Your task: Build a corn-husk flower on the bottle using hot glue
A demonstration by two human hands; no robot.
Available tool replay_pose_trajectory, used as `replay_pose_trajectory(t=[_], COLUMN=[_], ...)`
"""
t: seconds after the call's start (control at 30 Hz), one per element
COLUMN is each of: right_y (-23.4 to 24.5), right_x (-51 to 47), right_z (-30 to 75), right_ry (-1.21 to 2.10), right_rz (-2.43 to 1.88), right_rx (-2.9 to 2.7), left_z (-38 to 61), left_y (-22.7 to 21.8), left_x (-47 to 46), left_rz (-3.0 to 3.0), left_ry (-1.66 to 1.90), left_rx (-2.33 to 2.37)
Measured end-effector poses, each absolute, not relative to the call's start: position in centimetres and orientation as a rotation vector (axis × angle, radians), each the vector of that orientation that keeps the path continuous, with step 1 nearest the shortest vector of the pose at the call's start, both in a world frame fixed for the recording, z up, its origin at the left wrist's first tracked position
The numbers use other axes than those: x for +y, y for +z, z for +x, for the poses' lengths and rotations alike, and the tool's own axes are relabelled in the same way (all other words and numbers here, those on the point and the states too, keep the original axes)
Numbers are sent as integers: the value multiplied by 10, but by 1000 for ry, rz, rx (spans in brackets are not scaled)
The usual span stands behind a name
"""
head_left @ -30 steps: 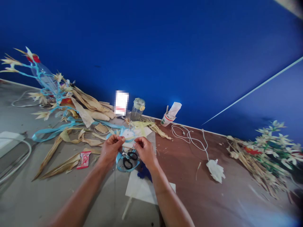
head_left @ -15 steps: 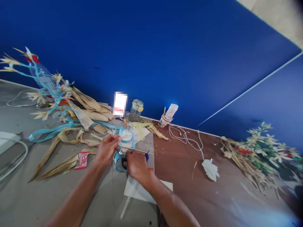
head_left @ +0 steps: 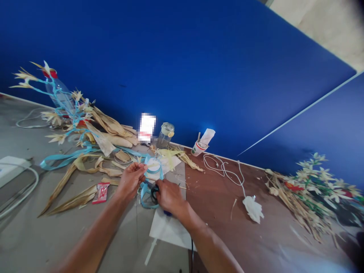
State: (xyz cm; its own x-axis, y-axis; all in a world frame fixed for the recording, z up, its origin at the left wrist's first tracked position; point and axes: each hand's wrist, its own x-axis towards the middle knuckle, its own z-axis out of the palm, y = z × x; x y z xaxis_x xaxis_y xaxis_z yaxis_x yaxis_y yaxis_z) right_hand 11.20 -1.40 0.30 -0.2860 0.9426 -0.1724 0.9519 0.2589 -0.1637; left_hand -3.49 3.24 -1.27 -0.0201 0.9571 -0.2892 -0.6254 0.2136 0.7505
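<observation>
My left hand [head_left: 132, 180] is closed in a pinch on a pale husk strip [head_left: 151, 166], which sticks out to the right of the fingertips. Close beside it, my right hand [head_left: 170, 196] is wrapped round black-handled scissors [head_left: 155, 192]; their blades are mostly hidden near the left fingers. A light-blue ribbon [head_left: 148, 206] loops below the scissors, and a roll of the same colour [head_left: 154, 163] lies just beyond both hands. Part of a dark blue object [head_left: 167, 213] shows under my right hand, its kind hidden. White paper [head_left: 167, 231] lies beneath.
Dried husks [head_left: 68, 180] and a red packet [head_left: 101, 192] lie left. Behind stand a blue-stemmed flower piece [head_left: 66, 110], a plastic bottle [head_left: 58, 91], a jar [head_left: 165, 135] and a paper cup [head_left: 198, 148]. To the right are a white cable [head_left: 224, 170], crumpled tissue [head_left: 253, 208] and white flowers [head_left: 321, 176].
The scissors and my right hand have shifted slightly right, and the dark blue object now shows below that hand instead of to its right. My left hand keeps its pinch. The view has turned a little.
</observation>
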Motion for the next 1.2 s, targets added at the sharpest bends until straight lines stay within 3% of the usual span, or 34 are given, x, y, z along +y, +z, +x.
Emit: replay_pose_trajectory(t=[0.23,0.37,0.47,0.53,0.7,0.8,1.2], right_y=[19,32,36,32,15,12,-5], right_x=[-9,-10,-11,-12,-19,-26,-20], right_z=[134,150,167,176,173,157,115], right_ry=[-634,-601,-782,-1090,-2253,-2563,-2144], right_rz=[1811,1961,2093,2211,2283,2179,2063], right_rx=[2472,2427,2422,2459,2315,2154,2439], left_z=[-36,-37,-38,-37,-35,-33,-32], left_y=[-7,-10,-11,-9,-5,-6,-4], left_x=[32,33,33,32,30,31,27], left_rz=[457,470,486,491,488,498,521], left_ry=[1365,1360,1345,1335,1338,1355,1343], left_rx=[880,875,877,909,957,936,888])
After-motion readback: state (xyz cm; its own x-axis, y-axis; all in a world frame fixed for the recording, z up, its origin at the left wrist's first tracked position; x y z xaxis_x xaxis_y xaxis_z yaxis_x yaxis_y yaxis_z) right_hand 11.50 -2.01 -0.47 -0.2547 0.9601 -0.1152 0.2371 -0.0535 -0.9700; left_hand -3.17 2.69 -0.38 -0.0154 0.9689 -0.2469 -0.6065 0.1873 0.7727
